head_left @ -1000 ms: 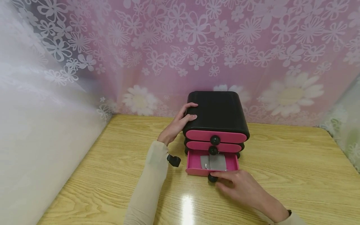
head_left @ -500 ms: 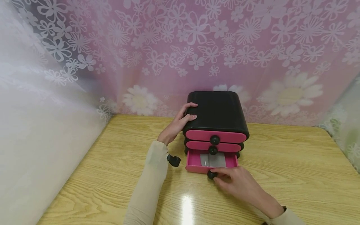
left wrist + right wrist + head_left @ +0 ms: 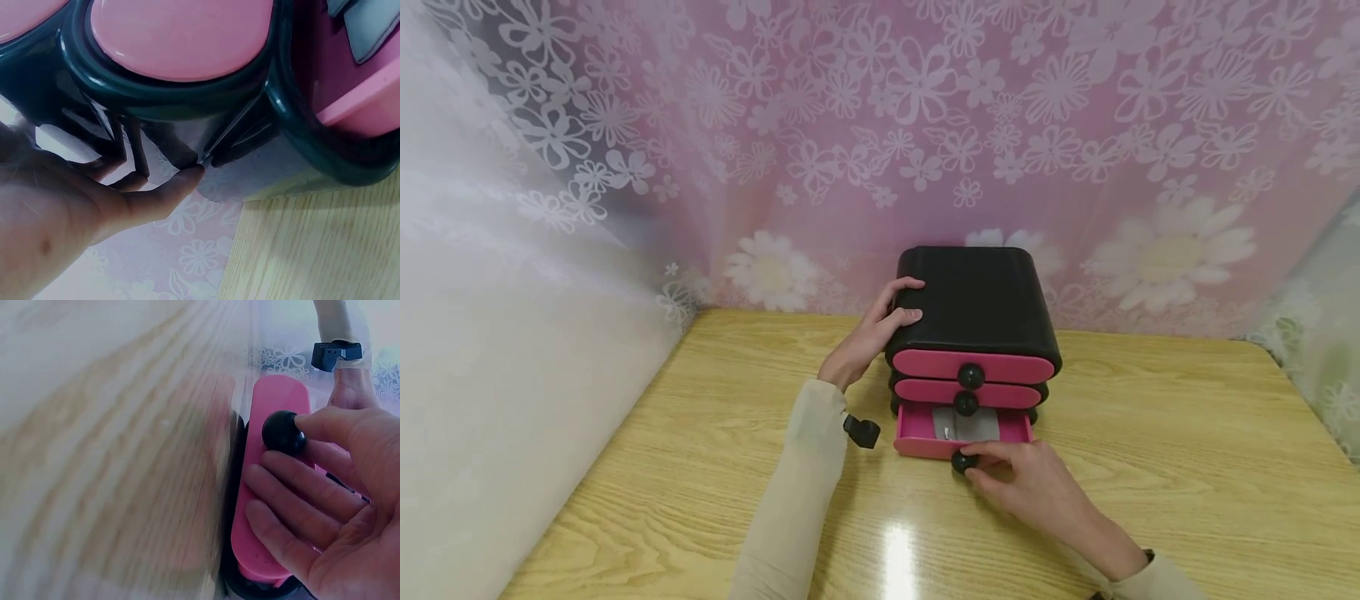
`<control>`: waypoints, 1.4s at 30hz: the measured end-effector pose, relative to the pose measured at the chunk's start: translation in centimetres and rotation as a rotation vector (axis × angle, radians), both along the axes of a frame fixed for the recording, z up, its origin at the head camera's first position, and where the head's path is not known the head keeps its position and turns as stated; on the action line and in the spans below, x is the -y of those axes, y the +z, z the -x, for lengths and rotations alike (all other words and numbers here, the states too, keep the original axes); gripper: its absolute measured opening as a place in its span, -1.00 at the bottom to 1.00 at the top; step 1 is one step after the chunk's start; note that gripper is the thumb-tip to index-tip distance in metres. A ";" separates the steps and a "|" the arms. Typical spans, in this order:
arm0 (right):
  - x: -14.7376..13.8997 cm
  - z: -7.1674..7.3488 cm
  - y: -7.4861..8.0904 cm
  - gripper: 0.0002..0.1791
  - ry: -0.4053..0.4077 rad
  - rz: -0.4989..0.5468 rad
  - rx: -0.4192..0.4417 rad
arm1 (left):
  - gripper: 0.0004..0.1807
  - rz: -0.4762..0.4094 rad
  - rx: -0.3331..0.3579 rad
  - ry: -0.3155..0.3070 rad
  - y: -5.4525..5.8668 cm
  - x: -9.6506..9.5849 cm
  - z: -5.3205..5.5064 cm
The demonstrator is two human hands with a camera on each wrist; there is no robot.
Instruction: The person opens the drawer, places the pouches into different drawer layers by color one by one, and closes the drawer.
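Observation:
A black three-tier drawer cabinet [image 3: 973, 296] with pink drawer fronts stands on the table. Its bottom drawer [image 3: 917, 447] is pulled partly out, and a grey flat item [image 3: 977, 427] lies inside it. My right hand [image 3: 1037, 492] pinches the round black knob [image 3: 282, 432] of that drawer between thumb and index finger. In the right wrist view the other fingers lie along the pink front. My left hand [image 3: 868, 337] rests against the cabinet's left side, two fingertips on its top. In the left wrist view its extended fingers [image 3: 178, 187] press the glossy black side.
The upper two drawers [image 3: 925, 364] are closed, each with a black knob. The wood-grain table [image 3: 700, 467] spreads around the cabinet. Behind it hangs a pink floral curtain [image 3: 850, 150]. A black wrist camera [image 3: 862, 431] sits on the left sleeve.
The bottom drawer has slid a little further into the cabinet, with my right hand moving along on its knob. My left hand stays in place on the cabinet.

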State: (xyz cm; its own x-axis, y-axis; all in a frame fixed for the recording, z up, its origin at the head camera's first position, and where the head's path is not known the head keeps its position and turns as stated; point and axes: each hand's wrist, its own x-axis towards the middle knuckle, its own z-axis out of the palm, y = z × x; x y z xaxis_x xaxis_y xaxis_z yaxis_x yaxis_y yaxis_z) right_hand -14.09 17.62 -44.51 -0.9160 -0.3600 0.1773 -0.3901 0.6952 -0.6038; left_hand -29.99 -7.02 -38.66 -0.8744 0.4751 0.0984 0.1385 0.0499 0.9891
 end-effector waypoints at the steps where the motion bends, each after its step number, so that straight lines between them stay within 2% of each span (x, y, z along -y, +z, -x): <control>1: 0.1 0.0 0.0 -0.79 -0.014 0.001 0.011 | -0.52 -0.001 0.002 -0.001 0.0 0.0 0.0; 8: 0.3 0.1 0.1 -0.79 -0.090 0.028 0.077 | -0.53 0.000 0.006 -0.008 0.0 0.0 0.0; 18: -0.1 0.9 0.0 -0.82 -0.041 0.067 0.057 | -0.53 0.016 -0.007 -0.007 0.0 0.0 0.0; 25: -0.2 1.3 -0.1 -0.82 -0.054 0.078 0.082 | -0.54 0.019 -0.006 -0.004 0.0 0.0 0.0; 34: 0.0 1.4 0.0 -0.83 -0.104 0.107 0.164 | -0.54 0.016 -0.003 -0.013 0.1 0.1 -0.1; 42: 0.0 1.4 0.1 -0.83 -0.119 0.124 0.187 | -0.54 0.012 -0.009 -0.015 0.0 0.0 0.1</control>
State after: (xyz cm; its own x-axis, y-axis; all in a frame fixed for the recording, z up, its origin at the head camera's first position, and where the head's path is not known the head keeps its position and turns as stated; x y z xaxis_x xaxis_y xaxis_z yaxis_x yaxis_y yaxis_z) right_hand -15.53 17.65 -44.39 -0.9716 -0.2338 0.0368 -0.1835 0.6455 -0.7414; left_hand -30.06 -7.02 -38.64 -0.8662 0.4894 0.1003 0.1481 0.0597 0.9872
